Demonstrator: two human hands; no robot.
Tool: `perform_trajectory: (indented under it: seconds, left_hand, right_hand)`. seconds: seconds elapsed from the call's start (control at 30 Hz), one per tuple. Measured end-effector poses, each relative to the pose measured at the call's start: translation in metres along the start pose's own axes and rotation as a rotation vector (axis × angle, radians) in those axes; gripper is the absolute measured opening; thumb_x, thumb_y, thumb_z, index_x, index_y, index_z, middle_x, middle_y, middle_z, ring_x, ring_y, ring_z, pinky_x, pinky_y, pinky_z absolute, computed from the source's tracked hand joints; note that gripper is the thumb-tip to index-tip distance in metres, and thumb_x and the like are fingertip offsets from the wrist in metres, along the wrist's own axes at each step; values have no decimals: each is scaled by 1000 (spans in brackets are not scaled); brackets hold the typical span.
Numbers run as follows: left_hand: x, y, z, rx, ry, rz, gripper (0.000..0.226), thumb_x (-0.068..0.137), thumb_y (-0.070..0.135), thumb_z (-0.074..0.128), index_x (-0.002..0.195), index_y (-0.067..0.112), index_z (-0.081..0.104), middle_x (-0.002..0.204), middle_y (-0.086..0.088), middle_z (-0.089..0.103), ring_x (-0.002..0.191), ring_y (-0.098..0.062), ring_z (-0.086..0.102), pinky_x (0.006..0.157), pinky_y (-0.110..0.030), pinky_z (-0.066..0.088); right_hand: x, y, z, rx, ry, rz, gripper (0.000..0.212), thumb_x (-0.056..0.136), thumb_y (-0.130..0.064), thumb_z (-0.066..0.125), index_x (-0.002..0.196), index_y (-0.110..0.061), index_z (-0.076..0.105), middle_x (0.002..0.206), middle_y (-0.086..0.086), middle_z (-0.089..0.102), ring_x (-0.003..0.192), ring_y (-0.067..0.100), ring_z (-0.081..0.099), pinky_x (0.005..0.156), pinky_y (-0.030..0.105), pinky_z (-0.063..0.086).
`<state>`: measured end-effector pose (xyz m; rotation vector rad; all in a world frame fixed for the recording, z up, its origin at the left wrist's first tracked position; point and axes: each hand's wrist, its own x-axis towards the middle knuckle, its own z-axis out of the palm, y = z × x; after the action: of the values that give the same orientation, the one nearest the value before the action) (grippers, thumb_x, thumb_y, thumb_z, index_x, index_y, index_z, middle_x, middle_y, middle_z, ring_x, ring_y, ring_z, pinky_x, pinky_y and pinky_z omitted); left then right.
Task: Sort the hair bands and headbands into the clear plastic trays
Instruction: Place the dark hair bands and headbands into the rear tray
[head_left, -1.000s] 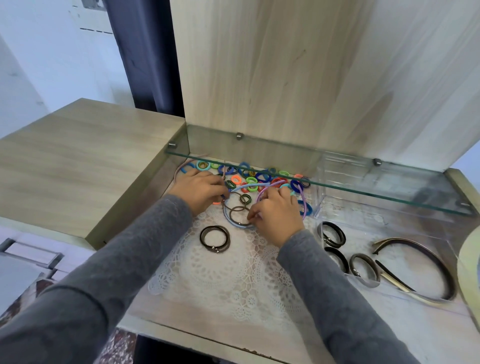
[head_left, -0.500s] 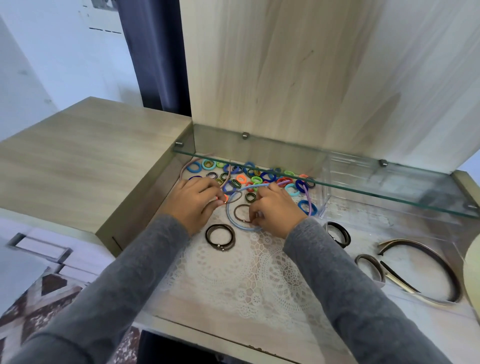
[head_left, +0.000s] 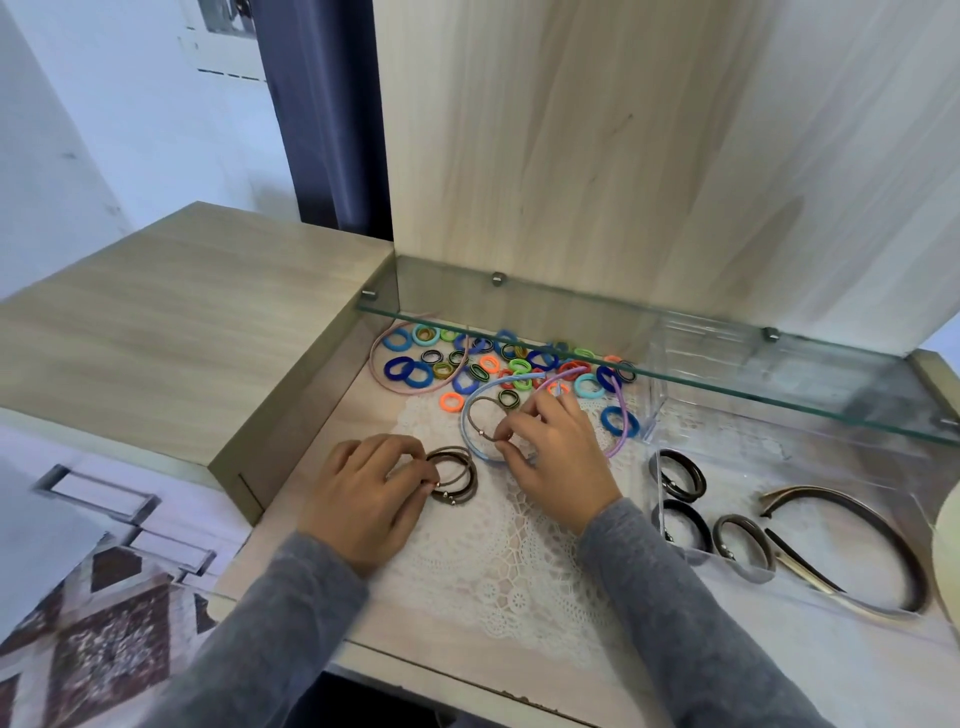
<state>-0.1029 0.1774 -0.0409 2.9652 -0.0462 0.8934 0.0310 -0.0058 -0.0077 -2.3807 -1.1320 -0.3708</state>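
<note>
Here, both hands work over a white lace doily (head_left: 509, 566) spread on a pale wood-grain desk (head_left: 441, 642). The left hand (head_left: 363, 493), in a grey knit sleeve, has its fingers curled and pinches the rim of a small stack of brown ties (head_left: 467, 480). These are smooth round cord loops with tiny metal beads, lying flat at three o'clock from its fingertips.

The right hand (head_left: 558, 460) nips a thin brown elastic loop (head_left: 480, 432) between thumb and forefinger. The loop reaches out to ten o'clock from that pinch and lies inside the curve of a slim light-blue headband (head_left: 464, 423). A lilac headband (head_left: 622, 402) arcs at two o'clock of the right hand, partly hidden by it.

At twelve o'clock of both hands, partly under a glass shelf (head_left: 831, 384), lies a loose scatter of small hair bands (head_left: 511, 366). They are fuzzy fabric rings in blue, green, orange, red and teal, and a thin pink headband (head_left: 373, 358) circles the leftmost ones.

At three o'clock of the right hand sits a clear plastic tray (head_left: 661, 493), hard and glossy. It holds dark ties (head_left: 678, 475) in its left part and a broad brown headband (head_left: 883, 535) farther right. A second clear tray (head_left: 696, 358) stands at one o'clock beneath the shelf.
</note>
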Motion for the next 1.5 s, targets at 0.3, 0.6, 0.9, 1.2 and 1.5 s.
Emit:
perform_trajectory:
  seconds: [0.3,0.6,0.9,1.2,1.5]
  left_hand:
    - [-2,-2,-2,-73,7,-137,26,89,27,45,100,24,68,104,5,64,97,-20,60,81,-34,39]
    - [0,-6,5,-97,-294,-514,64,87,48,19,139,22,46,150,-2,38,137,-23,36,109,-42,31]
    - [3,-7,10,-58,-494,-544,58,100,44,18,152,30,-2,160,7,-9,147,-13,-7,118,-33,-3]
    - [3,-6,10,-52,-484,-535,58,100,45,19,153,30,0,160,7,-8,147,-13,-7,118,-33,-3]
    - [1,-8,12,-50,-479,-530,64,93,51,11,153,31,4,160,7,-4,147,-14,-3,119,-34,1]
  right_hand:
    - [-11,-19,5,121,-34,-75,3,81,-23,68,84,-21,67,85,-6,49,84,14,40,71,29,39]
    - [-10,-31,9,-32,-137,-164,3,80,-23,67,80,-21,68,83,-2,49,82,20,44,66,33,38]
    - [-14,-33,1,-46,-295,-118,31,82,-36,61,111,-23,64,102,0,47,96,20,40,82,34,35]
    - [-13,-43,4,-168,-275,-161,19,78,-31,69,93,-18,71,96,2,49,93,25,44,77,37,37]
    - [-10,-43,6,-214,-290,-199,8,71,-15,75,76,-15,69,91,1,49,88,24,45,71,34,38]
